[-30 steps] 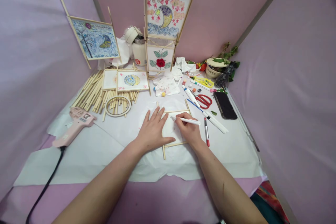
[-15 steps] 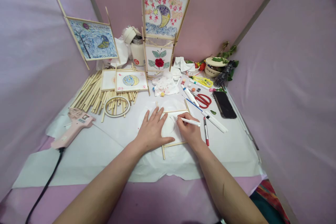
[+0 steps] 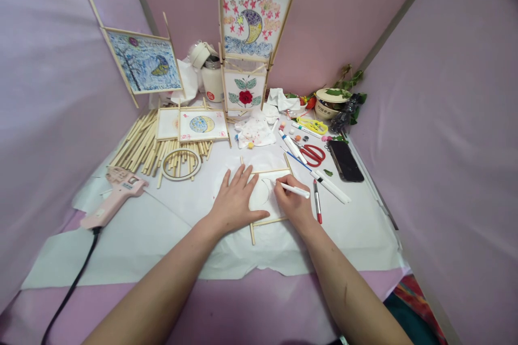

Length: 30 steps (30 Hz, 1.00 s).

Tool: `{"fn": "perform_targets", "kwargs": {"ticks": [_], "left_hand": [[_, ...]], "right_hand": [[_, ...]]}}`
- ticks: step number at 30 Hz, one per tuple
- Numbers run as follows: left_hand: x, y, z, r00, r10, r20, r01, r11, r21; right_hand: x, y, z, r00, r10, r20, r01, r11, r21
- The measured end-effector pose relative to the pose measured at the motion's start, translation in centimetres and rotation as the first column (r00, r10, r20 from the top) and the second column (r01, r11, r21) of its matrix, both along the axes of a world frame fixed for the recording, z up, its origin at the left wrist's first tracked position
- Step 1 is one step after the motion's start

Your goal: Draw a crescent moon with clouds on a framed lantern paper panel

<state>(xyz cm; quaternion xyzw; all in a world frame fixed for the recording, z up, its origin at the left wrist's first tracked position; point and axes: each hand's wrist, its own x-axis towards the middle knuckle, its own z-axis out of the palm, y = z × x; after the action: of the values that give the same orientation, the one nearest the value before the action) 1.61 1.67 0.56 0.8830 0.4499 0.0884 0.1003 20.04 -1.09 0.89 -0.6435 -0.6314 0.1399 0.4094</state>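
Note:
A white paper panel [image 3: 265,202] in a frame of thin wooden sticks lies flat on the covered table, with a dark curved line drawn on it. My left hand [image 3: 238,199] rests on the panel's left side, fingers spread flat and holding nothing. Closed around a white marker pen [image 3: 297,190], my right hand [image 3: 294,202] sits on the panel's right side, close to the curve. The fingers hide the pen's tip, so I cannot tell if it touches the paper. A red-tipped pen [image 3: 318,202] lies just right of that hand.
A pink glue gun [image 3: 117,194] with a black cord lies left, near a pile of sticks [image 3: 137,143] and a round hoop [image 3: 181,164]. Red scissors [image 3: 313,155] and a phone [image 3: 345,160] are to the right. A tall paper-panelled lantern [image 3: 246,38] stands behind.
My right hand and the pen have shifted slightly to the right, away from the curve. My left hand stays in place on the panel.

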Motion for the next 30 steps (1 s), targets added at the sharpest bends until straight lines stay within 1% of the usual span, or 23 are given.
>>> {"fn": "perform_targets", "kwargs": {"ticks": [8,14,25,30], "left_hand": [[-0.1,0.0,-0.1,1.0,-0.001,0.018,0.001,1.0,0.005],[-0.1,0.0,-0.2,1.0,0.002,0.001,-0.002,1.0,0.004],[0.0,0.0,-0.1,1.0,0.008,-0.008,-0.008,1.0,0.004],[-0.1,0.1,-0.3,1.0,0.007,-0.016,-0.007,1.0,0.008]], "right_hand": [[0.2,-0.5,0.1,0.999,-0.02,0.038,0.019,1.0,0.023],[0.3,-0.9,0.3,0.998,-0.019,0.06,0.017,0.999,0.033],[0.7,-1.9,-0.2,0.994,-0.04,0.098,0.038,0.999,0.025],[0.8,-2.4,-0.2,0.991,-0.053,0.12,0.051,0.998,0.019]]}}
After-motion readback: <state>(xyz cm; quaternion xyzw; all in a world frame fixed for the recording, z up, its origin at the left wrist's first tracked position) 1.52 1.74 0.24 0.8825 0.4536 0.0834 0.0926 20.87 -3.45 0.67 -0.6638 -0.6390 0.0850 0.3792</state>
